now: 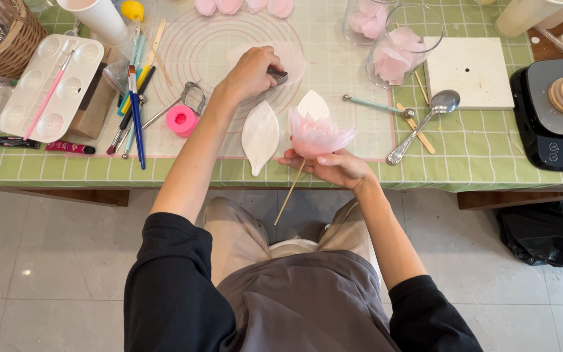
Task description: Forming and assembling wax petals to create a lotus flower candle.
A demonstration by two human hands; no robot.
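My right hand (333, 166) grips a pale pink petal flower (317, 135) on a thin wooden stick (290, 193), held at the table's front edge. My left hand (252, 70) reaches forward and presses a small metal cutter (277, 76) onto a thin sheet of pale pink paste (291, 58) on the round-marked silicone mat (190, 39). Just left of the flower lies a white leaf-shaped veiner mould (260, 135), and a smaller white piece (313, 104) rests behind the flower.
White paint palette with a pink brush (50, 85), several brushes and tools (135, 104), a pink round cutter (181, 120), glass jars of pink petals (402, 45), a white foam block (470, 70), a spoon (425, 124), a black kitchen scale (555, 111), a wicker basket (8, 39).
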